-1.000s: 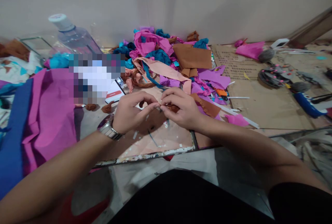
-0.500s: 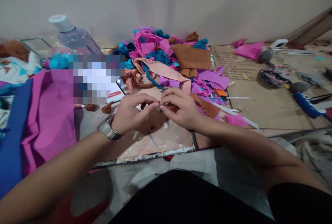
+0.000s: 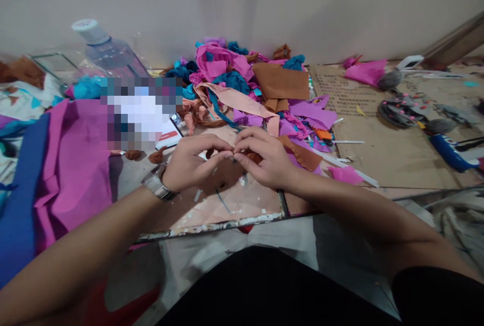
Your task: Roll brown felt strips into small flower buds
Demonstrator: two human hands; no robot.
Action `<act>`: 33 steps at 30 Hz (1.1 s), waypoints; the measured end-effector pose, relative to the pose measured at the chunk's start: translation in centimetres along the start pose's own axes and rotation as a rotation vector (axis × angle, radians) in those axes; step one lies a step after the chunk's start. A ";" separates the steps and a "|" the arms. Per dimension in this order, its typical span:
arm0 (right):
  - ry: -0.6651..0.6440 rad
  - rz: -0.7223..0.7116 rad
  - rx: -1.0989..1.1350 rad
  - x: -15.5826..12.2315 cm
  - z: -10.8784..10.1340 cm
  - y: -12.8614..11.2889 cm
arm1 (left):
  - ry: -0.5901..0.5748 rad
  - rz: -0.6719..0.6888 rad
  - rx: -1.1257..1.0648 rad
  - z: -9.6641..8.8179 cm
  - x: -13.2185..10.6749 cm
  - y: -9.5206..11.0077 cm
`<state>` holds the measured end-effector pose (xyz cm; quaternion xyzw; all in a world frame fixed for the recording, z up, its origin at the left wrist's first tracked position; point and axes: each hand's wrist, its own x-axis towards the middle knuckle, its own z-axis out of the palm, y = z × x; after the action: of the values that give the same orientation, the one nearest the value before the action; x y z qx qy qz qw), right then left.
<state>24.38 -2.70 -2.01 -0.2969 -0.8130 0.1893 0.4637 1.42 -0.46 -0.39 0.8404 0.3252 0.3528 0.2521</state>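
Observation:
My left hand, with a metal watch on its wrist, and my right hand meet fingertip to fingertip over a glass-topped work surface. Both pinch a small brown piece of crepe paper, which mostly hides inside the right hand's curled fingers. Two small twisted brown paper pieces lie just left of my left hand.
A heap of pink, teal, purple and brown paper scraps sits behind my hands. Large magenta and blue sheets lie to the left. A plastic bottle stands at back left. Cardboard with wire and tools lies right.
Almost nothing differs. My fingers shift slightly on the brown paper, and the hands stay in the same spot.

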 end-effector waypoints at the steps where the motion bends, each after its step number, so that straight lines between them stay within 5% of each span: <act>1: 0.000 0.000 0.001 0.0 0.0 0.0 | -0.001 0.014 0.008 0.0 0.0 0.0; 8: -0.001 -0.010 0.013 0.0 0.0 -0.1 | -0.013 0.124 0.065 0.0 -0.1 0.0; 33: 0.009 -0.052 0.001 0.1 0.0 -0.1 | 0.090 0.176 0.096 0.2 0.0 0.2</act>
<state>24.33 -2.68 -1.92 -0.2763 -0.8182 0.1761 0.4724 1.65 -0.68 -0.37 0.8601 0.2778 0.3949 0.1648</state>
